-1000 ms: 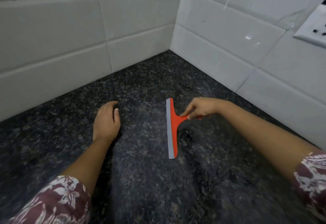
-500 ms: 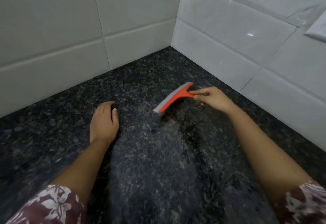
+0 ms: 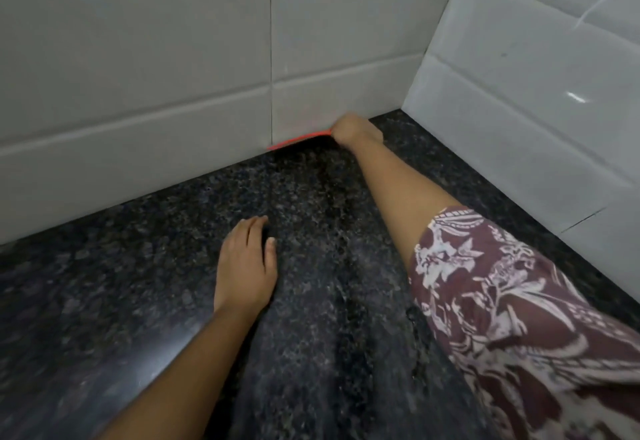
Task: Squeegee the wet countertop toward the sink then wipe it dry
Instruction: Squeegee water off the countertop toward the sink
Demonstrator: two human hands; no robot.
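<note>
The right hand has reached from the middle of the frame up to the far wall, and its grip is clamped on the handle of the red squeegee, whose blade, upright and turned sideways a second ago, now lies low along the seam where the dark speckled surface meets the white tiles, just above centre. The left hand has stayed flat on the surface at lower centre, fingers together and holding nothing, apparently as a brace. A glossy wet streak runs down the middle of the frame below the blade. This looks like the start of a fresh stroke: the blade is set at the back edge, ready to be drawn through that water. No sink or cloth is in view, so drying seems well off.
</note>
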